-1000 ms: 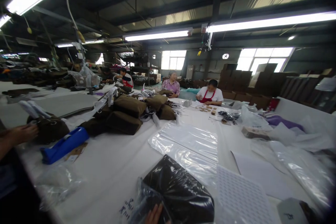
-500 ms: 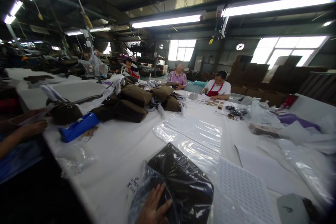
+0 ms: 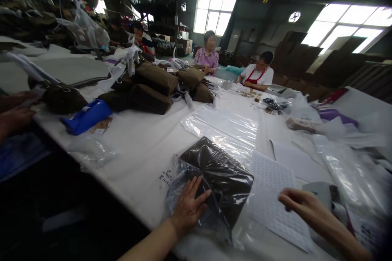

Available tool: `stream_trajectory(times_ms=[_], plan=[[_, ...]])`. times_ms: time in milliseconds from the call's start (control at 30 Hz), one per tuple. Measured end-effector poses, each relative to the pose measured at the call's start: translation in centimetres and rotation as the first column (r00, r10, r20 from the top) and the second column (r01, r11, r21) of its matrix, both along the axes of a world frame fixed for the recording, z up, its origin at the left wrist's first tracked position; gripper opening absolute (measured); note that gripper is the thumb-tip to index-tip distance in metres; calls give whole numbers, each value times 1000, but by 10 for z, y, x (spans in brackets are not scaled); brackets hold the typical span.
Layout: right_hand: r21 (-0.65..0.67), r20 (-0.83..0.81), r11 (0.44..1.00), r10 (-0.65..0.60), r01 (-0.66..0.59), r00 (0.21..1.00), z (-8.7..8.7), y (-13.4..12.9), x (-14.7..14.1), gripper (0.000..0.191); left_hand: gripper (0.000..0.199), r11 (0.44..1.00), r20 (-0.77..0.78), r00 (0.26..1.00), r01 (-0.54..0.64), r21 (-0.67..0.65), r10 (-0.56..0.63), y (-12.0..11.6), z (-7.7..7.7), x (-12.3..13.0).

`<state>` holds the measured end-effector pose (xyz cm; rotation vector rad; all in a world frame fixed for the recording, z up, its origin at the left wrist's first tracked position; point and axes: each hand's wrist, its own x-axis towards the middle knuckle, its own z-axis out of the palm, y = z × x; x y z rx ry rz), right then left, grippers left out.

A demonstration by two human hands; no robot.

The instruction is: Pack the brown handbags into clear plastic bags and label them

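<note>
A dark brown bag (image 3: 226, 171) lies flat in a clear plastic bag (image 3: 180, 171) at the front of the table. My left hand (image 3: 190, 202) rests on the plastic with its fingers spread, pressing on the lower left part. To the right, my right hand (image 3: 298, 203) is held over the edge of a white sheet printed with rows of small marks (image 3: 272, 187). Its fingers are curled together, and whatever they may hold is hidden. Behind the wrapped bag lie flat clear plastic bags (image 3: 226, 126).
Brown bags (image 3: 156, 77) are piled further back, with a blue object (image 3: 87, 117) nearby. A grey object (image 3: 317, 189) stands by my right hand. A co-worker's hands (image 3: 15, 116) are at the left edge; two people (image 3: 206, 57) work across the white table (image 3: 137, 147).
My right hand has come into view from the right, over the printed sheet. My left hand stays on the wrapped bag. The camera has tilted down.
</note>
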<state>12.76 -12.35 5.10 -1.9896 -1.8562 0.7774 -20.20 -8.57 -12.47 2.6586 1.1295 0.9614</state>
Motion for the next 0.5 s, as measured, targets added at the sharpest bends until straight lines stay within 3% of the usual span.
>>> stream_trajectory(times_ms=[100, 167, 267, 333, 400, 500], plan=[[-129, -69, 931, 334, -341, 940, 6, 55, -93, 26, 53, 999, 5, 1000, -5, -32, 5, -1, 2, 0], [-127, 162, 852, 524, -509, 836, 1, 80, -151, 20, 54, 999, 0, 1000, -3, -47, 3, -3, 2, -1], [-121, 518, 833, 518, -541, 681, -19, 101, -200, 9, 53, 998, 4, 1000, -5, -55, 5, -6, 2, -3], [-107, 609, 863, 449, -494, 654, -31, 112, -205, 11, 52, 998, 7, 1000, -17, -56, 18, -5, 1, -2], [-94, 661, 892, 388, -442, 642, -34, 124, -192, 26, 52, 999, -7, 1000, -22, -49, 21, -3, 0, 0], [-36, 711, 946, 251, -322, 657, -18, 139, -153, 44, 51, 1000, -41, 999, 19, -11, -19, 0, 1, 3]])
